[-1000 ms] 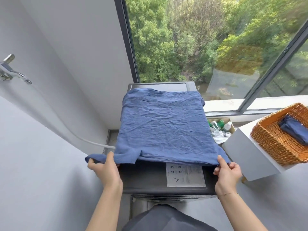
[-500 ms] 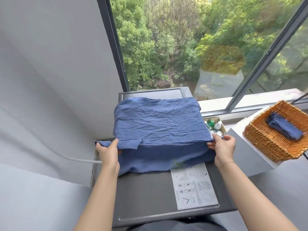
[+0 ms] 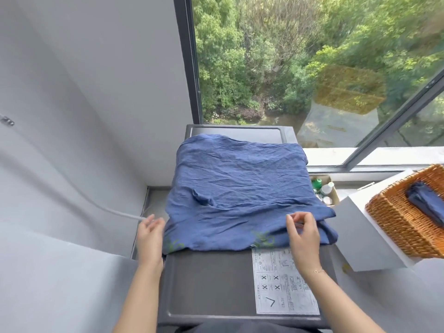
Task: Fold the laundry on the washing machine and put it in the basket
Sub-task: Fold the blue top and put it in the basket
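The wicker basket (image 3: pixel 406 219) is sitting on a white box (image 3: pixel 365 239) to the right of the washing machine (image 3: pixel 211 284) and is holding one folded dark blue garment (image 3: pixel 426 204). A small cardboard box (image 3: pixel 332 191) is standing between the machine and the white box — bottles (image 3: pixel 326 188) are showing in it.

The blue garment (image 3: pixel 240 188) is lying spread and wrinkled across the machine's lid, its near edge folded back onto itself. The left hand (image 3: pixel 150 236) is hovering at the garment's left edge, fingers relaxed and spread, grasping nothing. The right hand (image 3: pixel 304 234) is hovering over the near right part of the cloth, fingers loosely curved, released — whether the fingertips are touching the fabric cannot be told.

An instruction label (image 3: pixel 286 282) is lying on the lid just in front of the garment, partly under the right wrist. A white hose (image 3: pixel 113 210) is running along the left wall. A window (image 3: pixel 312 68) is standing behind the machine.
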`<state>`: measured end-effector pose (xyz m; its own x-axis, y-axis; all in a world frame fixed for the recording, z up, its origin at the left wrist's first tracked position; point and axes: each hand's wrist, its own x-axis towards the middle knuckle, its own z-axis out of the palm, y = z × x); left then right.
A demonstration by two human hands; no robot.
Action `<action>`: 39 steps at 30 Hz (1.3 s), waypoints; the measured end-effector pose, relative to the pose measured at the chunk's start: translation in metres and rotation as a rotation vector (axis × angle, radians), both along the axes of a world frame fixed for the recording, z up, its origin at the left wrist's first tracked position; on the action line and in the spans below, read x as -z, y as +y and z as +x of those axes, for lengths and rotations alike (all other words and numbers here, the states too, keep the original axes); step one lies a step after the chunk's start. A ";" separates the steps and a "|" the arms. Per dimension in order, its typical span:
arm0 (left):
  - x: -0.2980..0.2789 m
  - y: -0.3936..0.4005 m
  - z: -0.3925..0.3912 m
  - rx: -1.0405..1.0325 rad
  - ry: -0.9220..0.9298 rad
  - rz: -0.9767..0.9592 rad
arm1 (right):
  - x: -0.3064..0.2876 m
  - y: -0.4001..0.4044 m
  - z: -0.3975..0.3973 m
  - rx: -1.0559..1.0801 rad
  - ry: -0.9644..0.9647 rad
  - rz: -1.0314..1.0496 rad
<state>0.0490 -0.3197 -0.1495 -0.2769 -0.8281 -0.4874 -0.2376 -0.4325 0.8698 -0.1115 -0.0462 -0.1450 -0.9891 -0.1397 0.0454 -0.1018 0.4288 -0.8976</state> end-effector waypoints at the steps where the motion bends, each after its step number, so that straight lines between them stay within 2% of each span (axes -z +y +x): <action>1: 0.006 0.003 0.010 -0.026 -0.040 0.016 | 0.004 -0.004 0.011 -0.101 0.072 0.070; 5: 0.022 0.008 0.031 0.094 -0.112 0.278 | 0.030 -0.025 0.035 -0.433 0.305 0.345; 8: 0.030 0.006 0.035 0.080 -0.039 0.469 | 0.043 -0.035 0.039 -0.482 0.343 0.530; 13: 0.047 -0.004 0.029 0.121 -0.056 0.499 | 0.042 -0.034 0.041 -0.525 0.296 0.753; 18: 0.048 -0.014 0.026 -0.009 -0.007 0.600 | 0.038 -0.035 0.041 -0.543 0.257 0.880; 22: 0.066 -0.019 0.031 0.066 -0.067 0.614 | 0.038 -0.032 0.040 -0.500 0.210 0.958; 24: 0.068 -0.019 0.033 0.016 -0.012 0.499 | 0.037 -0.030 0.038 -0.495 0.199 0.983; 26: 0.049 -0.025 0.031 -0.075 0.051 0.227 | 0.037 -0.026 0.036 -0.497 0.205 0.994; 28: 0.016 -0.036 0.026 -0.089 -0.020 -0.170 | 0.037 -0.020 0.035 -0.505 0.204 0.999; 30: -0.016 -0.046 0.021 0.066 -0.176 -0.519 | 0.038 -0.015 0.036 -0.506 0.198 1.002; 31: -0.026 -0.050 0.019 0.155 -0.297 -0.635 | 0.038 -0.012 0.037 -0.494 0.195 1.003; 33: -0.031 -0.056 0.021 0.285 -0.583 -0.742 | 0.037 -0.006 0.037 -0.449 0.178 1.007; 35: -0.025 -0.060 0.025 0.410 -0.819 -0.756 | 0.037 0.000 0.036 -0.418 0.122 0.995; 37: -0.017 -0.059 0.027 0.529 -0.983 -0.723 | 0.036 0.010 0.033 -0.365 0.087 0.944; 39: -0.017 -0.052 0.023 0.529 -1.022 -0.696 | 0.030 0.018 0.030 -0.273 0.028 0.780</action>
<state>0.0715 -0.3720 -0.1324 -0.4057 -0.8939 -0.1909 -0.9072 0.3683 0.2033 -0.0816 -0.0278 -0.1748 -0.9158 -0.3765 -0.1398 -0.3105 0.8845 -0.3482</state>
